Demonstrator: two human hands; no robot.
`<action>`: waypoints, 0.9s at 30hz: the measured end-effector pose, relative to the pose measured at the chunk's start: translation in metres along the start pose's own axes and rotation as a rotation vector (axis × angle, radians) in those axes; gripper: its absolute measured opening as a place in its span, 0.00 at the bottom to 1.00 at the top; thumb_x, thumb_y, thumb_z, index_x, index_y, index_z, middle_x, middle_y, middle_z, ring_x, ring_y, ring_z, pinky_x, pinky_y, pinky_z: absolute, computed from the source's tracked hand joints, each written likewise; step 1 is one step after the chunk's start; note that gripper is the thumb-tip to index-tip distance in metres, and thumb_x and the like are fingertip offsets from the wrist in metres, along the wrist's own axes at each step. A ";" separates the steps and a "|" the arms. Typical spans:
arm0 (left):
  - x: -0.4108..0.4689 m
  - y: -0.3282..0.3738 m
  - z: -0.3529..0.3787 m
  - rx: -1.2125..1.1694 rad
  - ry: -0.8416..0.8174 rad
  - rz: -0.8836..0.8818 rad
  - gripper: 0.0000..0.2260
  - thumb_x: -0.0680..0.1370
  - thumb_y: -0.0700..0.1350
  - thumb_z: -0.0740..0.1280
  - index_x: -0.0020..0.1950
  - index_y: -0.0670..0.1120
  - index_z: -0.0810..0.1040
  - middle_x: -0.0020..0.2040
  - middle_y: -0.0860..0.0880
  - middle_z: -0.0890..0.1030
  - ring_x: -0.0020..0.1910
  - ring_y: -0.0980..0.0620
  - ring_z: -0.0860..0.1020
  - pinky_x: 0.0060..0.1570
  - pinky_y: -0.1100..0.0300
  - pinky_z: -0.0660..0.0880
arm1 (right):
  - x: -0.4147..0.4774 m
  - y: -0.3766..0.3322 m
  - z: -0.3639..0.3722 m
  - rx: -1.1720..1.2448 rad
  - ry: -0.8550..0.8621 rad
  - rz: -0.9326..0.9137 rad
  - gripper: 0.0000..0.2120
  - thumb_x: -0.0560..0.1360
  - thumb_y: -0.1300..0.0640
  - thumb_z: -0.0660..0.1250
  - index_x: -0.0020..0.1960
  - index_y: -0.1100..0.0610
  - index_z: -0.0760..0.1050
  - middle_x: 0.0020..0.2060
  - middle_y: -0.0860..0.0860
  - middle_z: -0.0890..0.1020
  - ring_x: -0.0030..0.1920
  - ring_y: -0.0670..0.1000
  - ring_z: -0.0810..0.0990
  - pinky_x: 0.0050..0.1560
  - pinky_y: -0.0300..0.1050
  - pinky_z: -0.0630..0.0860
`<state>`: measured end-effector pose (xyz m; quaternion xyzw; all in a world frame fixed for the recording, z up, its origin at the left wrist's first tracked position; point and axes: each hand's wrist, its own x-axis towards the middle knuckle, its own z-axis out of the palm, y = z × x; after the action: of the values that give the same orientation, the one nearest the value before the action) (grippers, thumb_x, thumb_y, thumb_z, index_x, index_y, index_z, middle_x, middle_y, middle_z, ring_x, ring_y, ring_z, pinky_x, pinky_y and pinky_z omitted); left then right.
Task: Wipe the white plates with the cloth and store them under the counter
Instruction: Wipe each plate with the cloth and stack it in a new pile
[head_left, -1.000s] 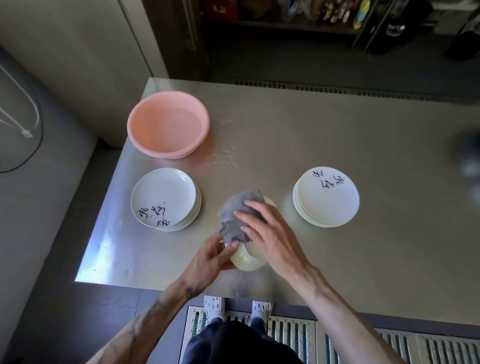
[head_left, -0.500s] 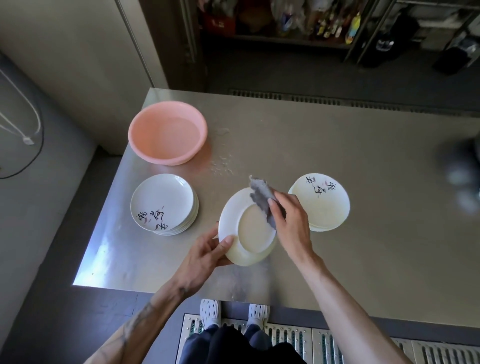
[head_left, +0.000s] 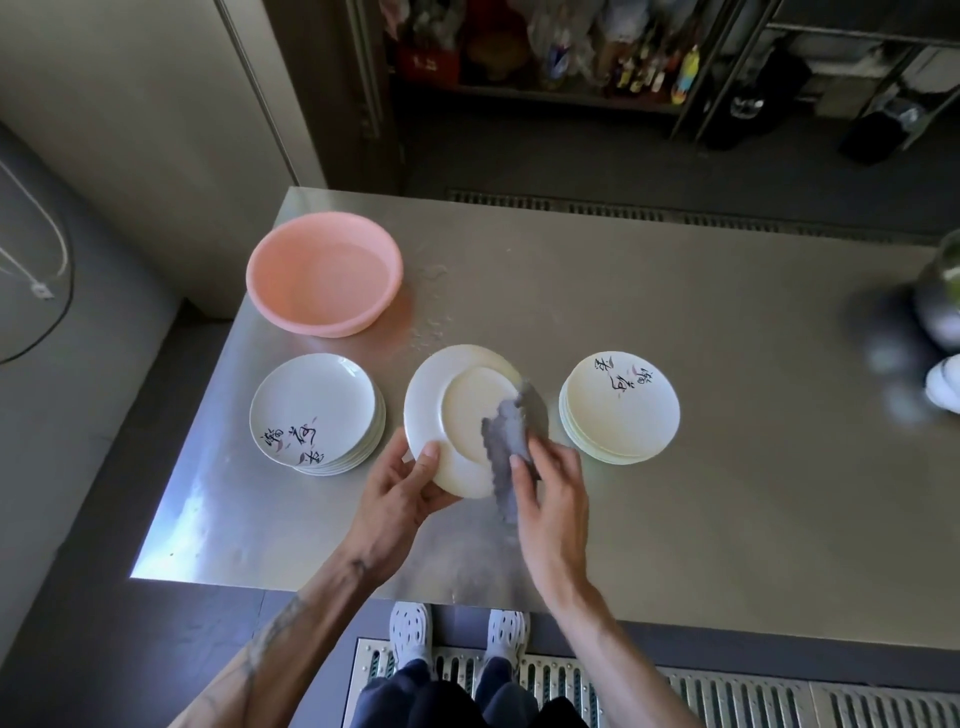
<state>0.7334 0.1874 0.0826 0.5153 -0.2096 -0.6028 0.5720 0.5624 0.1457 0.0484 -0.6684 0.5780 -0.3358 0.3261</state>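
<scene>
My left hand grips a white plate by its lower left rim and holds it tilted above the steel counter, underside facing me. My right hand pinches a grey cloth against the plate's right edge, thumb on top. A stack of white plates with black writing stands to the left. A second stack of the same plates stands to the right.
A pink plastic basin sits at the counter's back left, with water drops beside it. A blurred dark object stands at the right edge. Shelves with bottles lie beyond the counter. My feet stand on a floor grate.
The plate has been raised and tilted further, so its underside faces me more squarely. My right hand and the cloth slid from the plate's top right down to its lower right edge.
</scene>
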 end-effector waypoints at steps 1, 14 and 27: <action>0.000 0.000 0.001 -0.019 0.003 0.002 0.16 0.84 0.42 0.61 0.73 0.44 0.72 0.65 0.38 0.80 0.63 0.37 0.80 0.61 0.39 0.78 | -0.004 -0.001 0.001 -0.009 0.002 -0.025 0.17 0.83 0.52 0.64 0.70 0.54 0.78 0.60 0.46 0.75 0.61 0.45 0.78 0.64 0.37 0.72; -0.001 -0.010 0.020 0.030 0.061 0.092 0.14 0.85 0.41 0.61 0.71 0.42 0.73 0.62 0.35 0.81 0.57 0.36 0.82 0.61 0.37 0.77 | -0.008 -0.012 0.008 0.006 0.048 -0.017 0.16 0.84 0.55 0.65 0.71 0.52 0.78 0.66 0.48 0.73 0.66 0.47 0.76 0.69 0.47 0.75; -0.016 -0.009 0.008 0.117 -0.034 -0.022 0.15 0.84 0.42 0.63 0.71 0.45 0.73 0.60 0.39 0.83 0.61 0.38 0.82 0.58 0.40 0.80 | 0.050 0.006 -0.022 0.033 -0.077 -0.031 0.10 0.83 0.61 0.66 0.62 0.56 0.81 0.56 0.49 0.82 0.59 0.50 0.79 0.62 0.47 0.76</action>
<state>0.7197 0.2013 0.0842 0.5397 -0.2487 -0.6045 0.5306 0.5466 0.0940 0.0591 -0.6841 0.5491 -0.3245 0.3538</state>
